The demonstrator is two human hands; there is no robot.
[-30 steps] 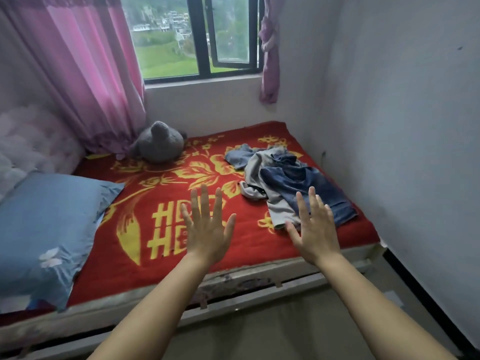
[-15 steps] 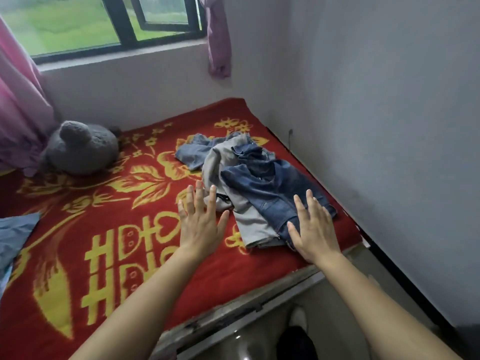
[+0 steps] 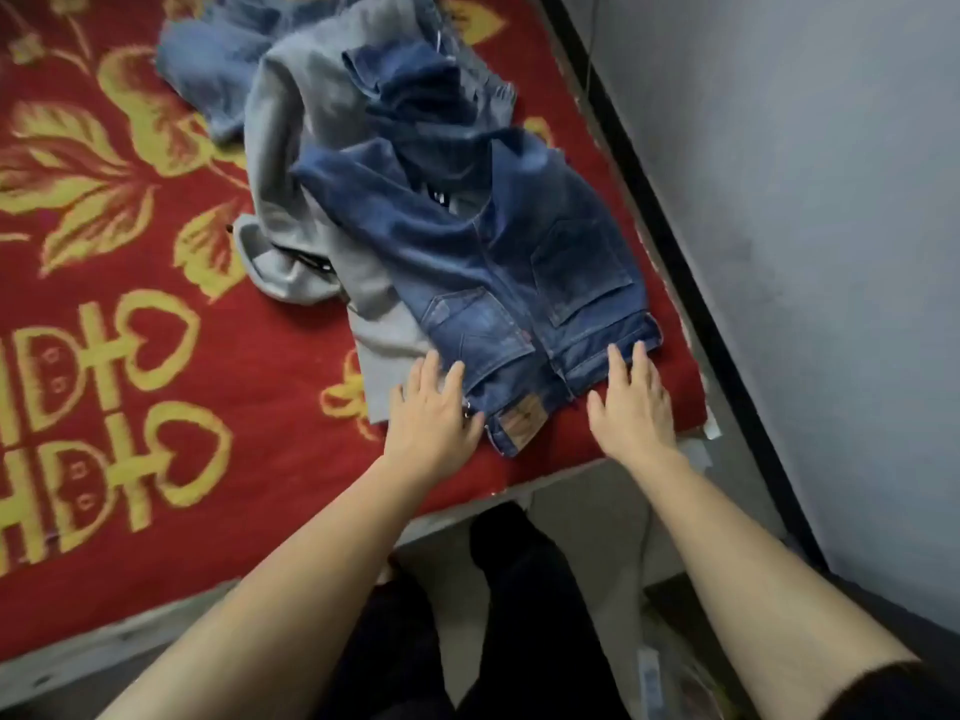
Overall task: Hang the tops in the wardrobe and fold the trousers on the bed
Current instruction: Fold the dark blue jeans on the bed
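A heap of clothes lies on the red and yellow bed cover [image 3: 156,407] near the wall. On top are dark blue jeans [image 3: 493,262], waistband toward me. Under them lies a grey garment [image 3: 306,163], and behind that a lighter blue denim piece [image 3: 208,59]. My left hand [image 3: 434,413] rests flat, fingers spread, at the left end of the jeans' waistband. My right hand [image 3: 631,402] rests flat at the right end of the waistband. Neither hand has closed on the cloth.
A pale wall [image 3: 805,252] runs close along the bed's right side, with a dark strip [image 3: 670,210] at the gap. The bed's wooden edge [image 3: 130,641] lies in front of me. My dark-trousered legs [image 3: 498,615] stand on the floor below.
I have leaned in and looked down. Both hands dropped from the air onto the near edge of the clothes heap, landing at the jeans' waistband.
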